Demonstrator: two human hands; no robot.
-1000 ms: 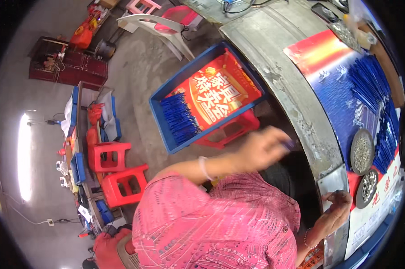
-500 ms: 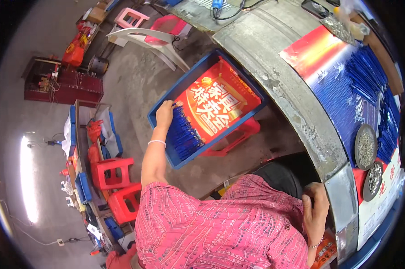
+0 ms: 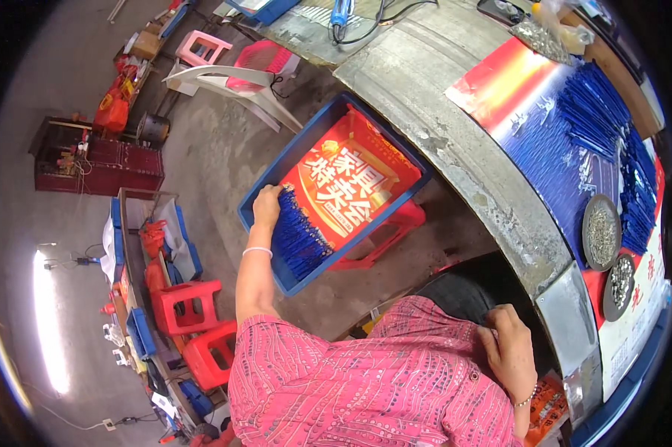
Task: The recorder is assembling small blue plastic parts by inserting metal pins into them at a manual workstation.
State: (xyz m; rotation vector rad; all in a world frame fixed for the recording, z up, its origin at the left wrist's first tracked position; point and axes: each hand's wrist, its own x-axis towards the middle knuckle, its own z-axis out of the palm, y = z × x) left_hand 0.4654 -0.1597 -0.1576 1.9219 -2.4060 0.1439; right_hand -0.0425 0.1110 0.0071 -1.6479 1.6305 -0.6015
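My left hand [image 3: 266, 206] reaches into a blue plastic tray [image 3: 317, 272]. Its fingers are closed at the end of a row of thin blue strips [image 3: 300, 235] with small shiny ends. Whatever is between the fingertips is hidden. The strips lie side by side on a red printed sheet [image 3: 351, 179] that lines the tray. At the table's near edge, over my lap, my right hand [image 3: 511, 350] hangs with its fingers loosely bent. Its thumb stands apart from them, and nothing shows in it.
On the metal worktable [image 3: 462, 112] lie bundles of blue strips [image 3: 593, 112], one dark dish [image 3: 601, 232] of small metal parts and another dish [image 3: 618, 287]. A red stool [image 3: 380, 235] stands under the tray. Left are red stools [image 3: 187, 307] and a white chair [image 3: 224, 77].
The view has shifted slightly. My left hand stays at the same end of the strip row, a little lower against the tray. My right hand has moved slightly left.
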